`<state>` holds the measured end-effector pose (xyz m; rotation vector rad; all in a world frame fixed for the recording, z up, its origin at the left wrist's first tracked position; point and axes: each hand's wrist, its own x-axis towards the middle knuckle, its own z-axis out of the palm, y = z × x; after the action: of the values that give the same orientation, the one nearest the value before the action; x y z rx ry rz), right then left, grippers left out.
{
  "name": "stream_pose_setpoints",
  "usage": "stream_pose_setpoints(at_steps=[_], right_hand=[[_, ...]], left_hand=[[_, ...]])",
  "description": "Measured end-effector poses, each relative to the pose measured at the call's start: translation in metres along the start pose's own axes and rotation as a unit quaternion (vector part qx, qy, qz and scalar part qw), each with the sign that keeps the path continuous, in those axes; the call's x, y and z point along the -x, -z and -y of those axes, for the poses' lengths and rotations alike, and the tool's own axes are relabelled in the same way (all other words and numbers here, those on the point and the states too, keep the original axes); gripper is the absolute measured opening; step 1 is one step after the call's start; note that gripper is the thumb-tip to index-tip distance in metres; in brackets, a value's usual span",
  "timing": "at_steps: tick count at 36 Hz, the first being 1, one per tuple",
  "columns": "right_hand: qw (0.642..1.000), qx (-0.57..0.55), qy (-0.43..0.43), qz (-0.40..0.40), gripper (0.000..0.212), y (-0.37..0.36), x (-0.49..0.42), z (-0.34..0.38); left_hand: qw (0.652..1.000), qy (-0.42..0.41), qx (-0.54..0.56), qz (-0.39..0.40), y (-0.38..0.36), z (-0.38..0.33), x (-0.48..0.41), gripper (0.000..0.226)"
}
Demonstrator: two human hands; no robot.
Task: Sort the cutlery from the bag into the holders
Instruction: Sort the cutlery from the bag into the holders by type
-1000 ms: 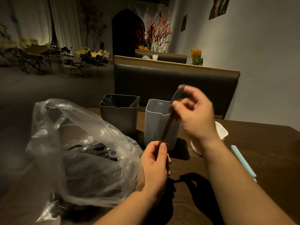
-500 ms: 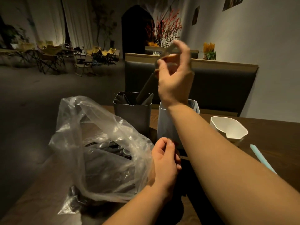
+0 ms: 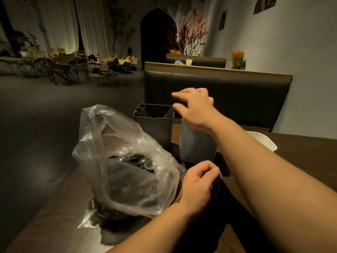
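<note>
Dark wooden table (image 3: 310,154), carrying all items of the task. Clear plastic bag (image 3: 113,143), crumpled and standing open at the table's left side; thin, soft film that will collapse and shift if pulled. Dark square holder (image 3: 155,130), behind the bag, with a few dark handles (image 3: 145,110) leaning inside; light grey holder (image 3: 197,145) just beside it to the right, its mouth hidden by the forearm. A white container (image 3: 264,141), partly hidden, lies further right.

Right hand (image 3: 195,108): above the two holders, fingers spread and relaxed, holding nothing. Left hand (image 3: 198,183): near the bag's right edge, fingers loosely curled, nothing visible in it.

Cutlery (image 3: 144,162): metal spoons heaped in the bottom of the bag, bowls glinting through the film. By judgement these are stiff, fairly light singly, smooth and apt to slip; they are tangled, so a piece is best drawn out by the handle through the open mouth while the other hand steadies the bag. Much cutlery appears unsorted.
</note>
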<state>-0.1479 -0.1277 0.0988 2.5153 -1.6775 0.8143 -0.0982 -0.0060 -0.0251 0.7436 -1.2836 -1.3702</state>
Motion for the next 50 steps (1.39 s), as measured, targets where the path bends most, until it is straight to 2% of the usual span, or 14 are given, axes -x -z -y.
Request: stream_pose_setpoints(at_steps=[5,9,14,16,20,22,25,28,30,32,37,40,42,50], right_hand=[[0.970,-0.228,-0.016,-0.084,0.024,0.038,0.034,-0.002],[0.877,-0.477,-0.028,-0.045,0.035,0.059,0.082,0.017],[0.834,-0.547,0.035,0.061,0.034,0.047,0.121,0.057],[0.846,-0.522,0.035,0.104,0.032,0.031,0.122,0.069],[0.960,-0.219,0.060,0.165,0.020,-0.006,0.109,0.083],[0.988,-0.012,0.054,0.145,0.022,-0.019,0.101,0.081],[0.983,0.158,0.059,0.075,0.038,-0.016,0.096,0.081],[0.960,0.246,0.116,0.069,0.055,-0.005,0.090,0.077],[0.940,0.294,0.128,0.118,0.073,0.001,0.085,0.078],[0.929,0.310,0.127,0.159,0.081,0.006,0.084,0.081],[0.935,0.273,0.189,0.120,0.051,0.008,0.082,0.102],[0.956,0.100,0.144,0.235,0.045,0.002,0.082,0.112],[0.942,0.109,0.117,0.294,0.047,-0.003,0.080,0.111],[0.930,0.106,0.038,0.349,0.097,-0.026,0.050,0.093]], left_hand=[[0.986,-0.005,-0.031,0.166,0.003,-0.046,0.019,0.023],[0.953,-0.048,-0.113,0.276,0.021,-0.100,0.040,0.026],[0.935,-0.141,-0.292,0.146,0.077,-0.146,0.072,0.029],[0.882,-0.160,-0.441,0.035,0.099,-0.150,0.072,0.023],[0.671,-0.083,-0.735,-0.054,0.120,-0.148,0.071,0.014],[0.613,-0.054,-0.786,-0.061,0.124,-0.145,0.076,0.020],[0.557,-0.056,-0.827,-0.041,0.125,-0.144,0.087,0.021],[0.585,0.013,-0.811,0.032,0.124,-0.148,0.091,0.033],[0.628,0.091,-0.767,0.095,0.123,-0.153,0.092,0.040],[0.637,0.119,-0.750,0.135,0.124,-0.156,0.092,0.041],[0.588,0.116,-0.783,0.167,0.129,-0.162,0.085,0.046],[0.564,0.116,-0.801,0.160,0.128,-0.162,0.078,0.052],[0.571,0.134,-0.798,0.140,0.126,-0.162,0.069,0.050],[0.518,0.126,-0.841,0.090,0.130,-0.162,0.039,0.017]])
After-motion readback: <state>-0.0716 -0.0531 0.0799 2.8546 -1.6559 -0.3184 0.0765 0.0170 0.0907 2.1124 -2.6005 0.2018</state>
